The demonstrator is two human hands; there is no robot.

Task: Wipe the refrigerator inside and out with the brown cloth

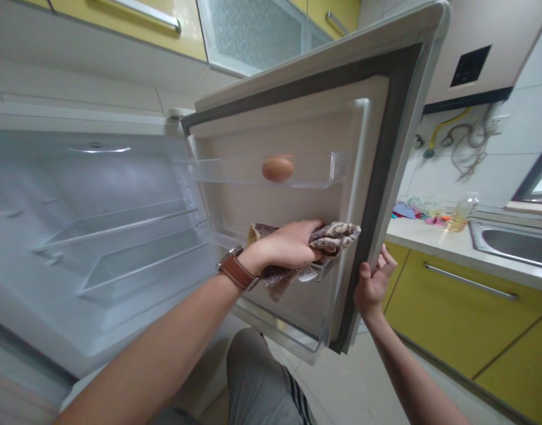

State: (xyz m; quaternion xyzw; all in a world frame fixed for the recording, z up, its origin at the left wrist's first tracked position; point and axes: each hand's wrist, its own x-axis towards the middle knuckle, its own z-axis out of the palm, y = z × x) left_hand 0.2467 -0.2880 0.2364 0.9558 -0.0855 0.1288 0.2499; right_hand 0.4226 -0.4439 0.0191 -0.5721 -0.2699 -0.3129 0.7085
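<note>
My left hand [289, 243], with a brown watch strap at the wrist, is closed on a brown patterned cloth [335, 236] and presses it onto the lower clear shelf of the open fridge door [386, 177]. My right hand [374, 284] grips the outer edge of that door, thumb on the near side and fingers curled round behind it. A single brown egg [277, 169] rests in the upper clear door shelf [328, 171], just above the cloth.
The fridge interior [98, 224] at left shows bare glass shelves. Yellow cabinets run above and at lower right [466, 307]. A counter with a steel sink [514, 243], a glass jar [462, 213] and colourful items stands right of the door. My knee [257, 378] is below.
</note>
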